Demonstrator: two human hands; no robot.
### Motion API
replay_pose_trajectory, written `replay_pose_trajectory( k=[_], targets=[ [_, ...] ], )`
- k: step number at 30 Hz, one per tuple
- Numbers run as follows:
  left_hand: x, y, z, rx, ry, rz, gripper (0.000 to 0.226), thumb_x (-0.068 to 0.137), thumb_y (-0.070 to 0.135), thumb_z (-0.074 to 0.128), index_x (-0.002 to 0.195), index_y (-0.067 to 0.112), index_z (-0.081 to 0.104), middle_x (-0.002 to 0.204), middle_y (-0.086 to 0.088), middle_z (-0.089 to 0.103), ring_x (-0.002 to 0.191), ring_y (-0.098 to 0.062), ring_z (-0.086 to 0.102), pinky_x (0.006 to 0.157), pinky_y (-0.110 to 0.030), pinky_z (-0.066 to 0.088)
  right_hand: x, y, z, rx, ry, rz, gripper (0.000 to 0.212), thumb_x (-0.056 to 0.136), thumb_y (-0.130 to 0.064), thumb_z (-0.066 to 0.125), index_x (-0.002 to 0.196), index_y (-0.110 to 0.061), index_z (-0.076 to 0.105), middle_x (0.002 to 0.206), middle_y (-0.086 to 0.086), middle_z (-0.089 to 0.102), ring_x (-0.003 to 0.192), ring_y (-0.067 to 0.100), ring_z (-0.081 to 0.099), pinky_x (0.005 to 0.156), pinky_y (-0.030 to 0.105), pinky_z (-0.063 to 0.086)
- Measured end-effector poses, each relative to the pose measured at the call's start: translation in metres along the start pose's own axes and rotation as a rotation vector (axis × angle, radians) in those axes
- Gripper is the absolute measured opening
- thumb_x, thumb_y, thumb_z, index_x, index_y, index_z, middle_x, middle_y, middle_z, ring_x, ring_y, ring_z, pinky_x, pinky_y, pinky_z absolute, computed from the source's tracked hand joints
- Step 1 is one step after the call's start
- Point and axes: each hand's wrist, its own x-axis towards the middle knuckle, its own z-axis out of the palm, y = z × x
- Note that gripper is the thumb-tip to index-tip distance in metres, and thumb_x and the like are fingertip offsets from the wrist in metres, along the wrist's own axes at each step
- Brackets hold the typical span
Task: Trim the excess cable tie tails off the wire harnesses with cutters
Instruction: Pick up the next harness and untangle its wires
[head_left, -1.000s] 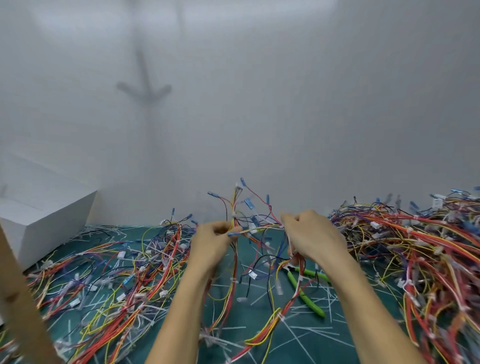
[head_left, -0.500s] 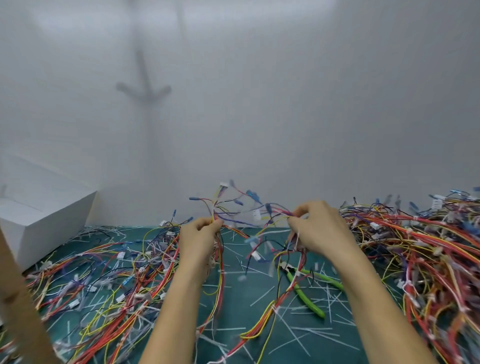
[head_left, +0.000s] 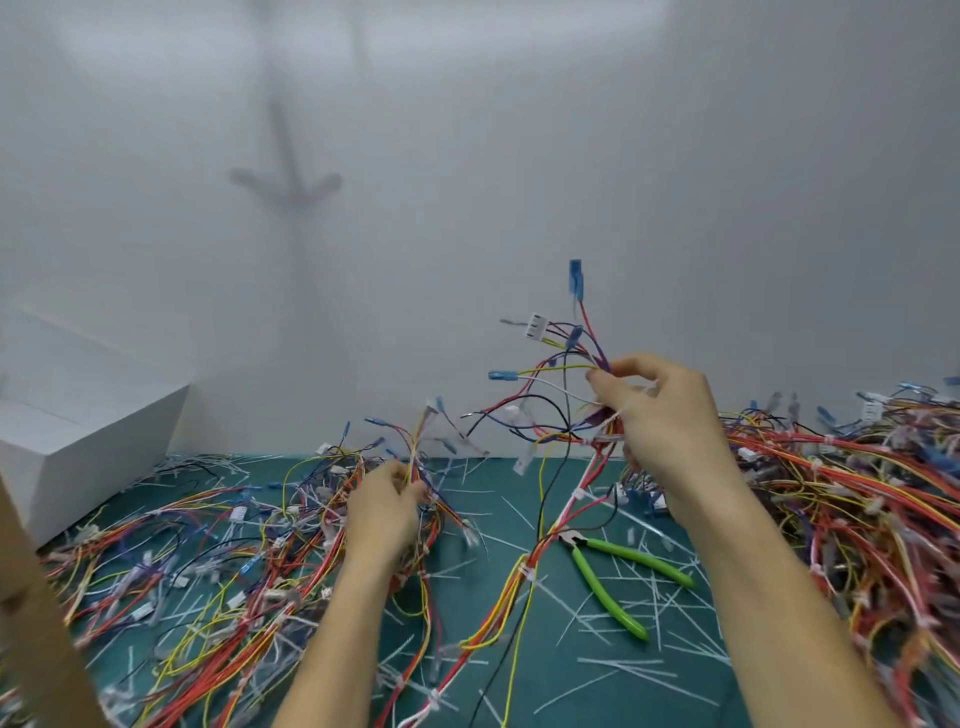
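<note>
The right hand (head_left: 660, 415) is raised, its fingers curled and pinching a wire harness (head_left: 550, 410) whose blue and white connectors fan up and to the left. The left hand (head_left: 384, 514) sits lower, fingers clenched round a second bundle of wires (head_left: 415, 447). Between the forearms, the green-handled cutters (head_left: 618, 582) lie untouched on the green surface (head_left: 519, 499) among white cut tie tails (head_left: 623, 665). A left harness pile (head_left: 208, 561) and a right harness pile (head_left: 857, 493) flank them.

The hands pull apart. The right hand (head_left: 660, 415) rises right of centre, lifting one harness (head_left: 563, 395) until its blue terminals (head_left: 575, 278) stand high against the wall (head_left: 519, 156). The left hand (head_left: 384, 512) sinks left of centre, gripping a second bundle (head_left: 415, 441), nearer the left pile (head_left: 208, 571).
</note>
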Motion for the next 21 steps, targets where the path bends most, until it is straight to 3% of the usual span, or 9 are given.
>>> replay_pose_trajectory(
  k=[3,7,11,15,19,21],
  targets=[
    [0.001,-0.003,0.001,0.163,-0.043,0.053,0.017,0.098,0.019,0.058,0.112,0.010,0.061,0.109,-0.010,0.067,0.102,-0.031,0.062,0.089,-0.041,0.049,-0.001,-0.001,0.003,-0.017,0.005,-0.034,0.010,0.094,-0.035,0.064,0.091,-0.026,0.067,0.077,0.010,0.073,0.071,0.029,0.067,0.068,0.047,0.054],
    [0.008,-0.013,-0.012,0.387,-0.025,0.183,0.014,0.100,0.018,0.049,0.110,0.019,0.059,0.110,-0.005,0.067,0.101,-0.027,0.065,0.082,-0.046,0.053,0.002,0.002,-0.010,-0.052,0.145,-0.081,0.013,0.095,-0.036,0.061,0.083,-0.031,0.064,0.066,-0.005,0.069,0.059,0.010,0.059,0.056,0.031,0.044],
    [0.011,-0.031,-0.027,0.554,0.048,0.258,0.027,0.098,0.015,0.047,0.117,0.029,0.060,0.113,0.003,0.067,0.105,-0.023,0.066,0.074,-0.039,0.055,0.007,0.002,-0.022,-0.059,0.196,-0.068,0.012,0.095,-0.036,0.062,0.084,-0.032,0.063,0.069,-0.008,0.069,0.062,0.003,0.060,0.055,0.024,0.038],
    [0.020,-0.050,-0.042,0.520,0.077,0.231,0.029,0.098,0.018,0.051,0.121,0.030,0.064,0.111,0.006,0.071,0.104,-0.023,0.067,0.077,-0.040,0.056,0.006,0.001,-0.024,-0.137,0.168,-0.087,0.011,0.095,-0.034,0.060,0.088,-0.028,0.066,0.067,-0.008,0.068,0.059,0.004,0.057,0.053,0.023,0.037],
    [0.025,-0.059,-0.053,0.468,0.186,0.159,0.024,0.097,0.026,0.058,0.118,0.021,0.067,0.107,-0.006,0.072,0.099,-0.032,0.066,0.076,-0.041,0.054,0.006,-0.001,-0.030,-0.160,0.166,-0.095,0.011,0.095,-0.033,0.060,0.089,-0.027,0.066,0.066,-0.008,0.066,0.056,0.005,0.054,0.051,0.022,0.034],
    [0.023,-0.056,-0.053,0.560,0.208,0.167,0.028,0.096,0.029,0.059,0.121,0.017,0.062,0.110,-0.009,0.068,0.099,-0.032,0.064,0.074,-0.042,0.053,0.006,-0.003,-0.031,-0.144,0.176,-0.105,0.010,0.095,-0.034,0.060,0.093,-0.026,0.067,0.068,-0.007,0.067,0.057,0.006,0.055,0.052,0.023,0.035]
  ],
)
